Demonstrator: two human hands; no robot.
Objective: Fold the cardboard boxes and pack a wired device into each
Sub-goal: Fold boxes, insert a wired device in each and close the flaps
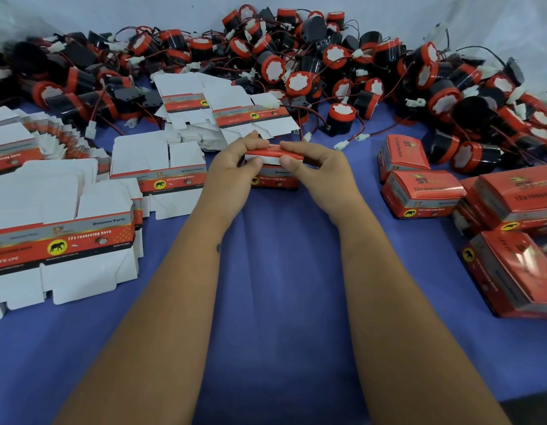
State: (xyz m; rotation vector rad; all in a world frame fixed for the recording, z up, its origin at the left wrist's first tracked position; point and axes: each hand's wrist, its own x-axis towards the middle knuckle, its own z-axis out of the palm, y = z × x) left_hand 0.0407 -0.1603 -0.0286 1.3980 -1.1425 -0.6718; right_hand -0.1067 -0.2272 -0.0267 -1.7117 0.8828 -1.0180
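From my head camera, looking down over both forearms, I hold one red cardboard box [273, 170] between my hands at the middle of the blue table [278, 302]. My left hand [232, 167] grips its left end: the fingers curl over the top edge and the thumb presses against the white flap on the near side. My right hand [315, 167] does the same on the right end, fingers lying along the top, thumb pinching the near edge. The box stands on the cloth, its printed front facing me, its top flap folded down under my fingers. I cannot tell what is inside it.

To my left lie stacks of flat box blanks [60, 240], white flaps out and a red printed band across each; another fanned stack [51, 139] lies farther back, and more blanks [223, 108] rest just beyond the box I hold. Along the far side of the table runs a heap of wired horns [342, 65], black bodies with red rims and white faces, red and black wires with white plugs tangled among them. One horn [341, 118] stands apart near the front of the heap, just behind my right hand. On my right sit closed packed boxes [425, 191], several lying against each other.
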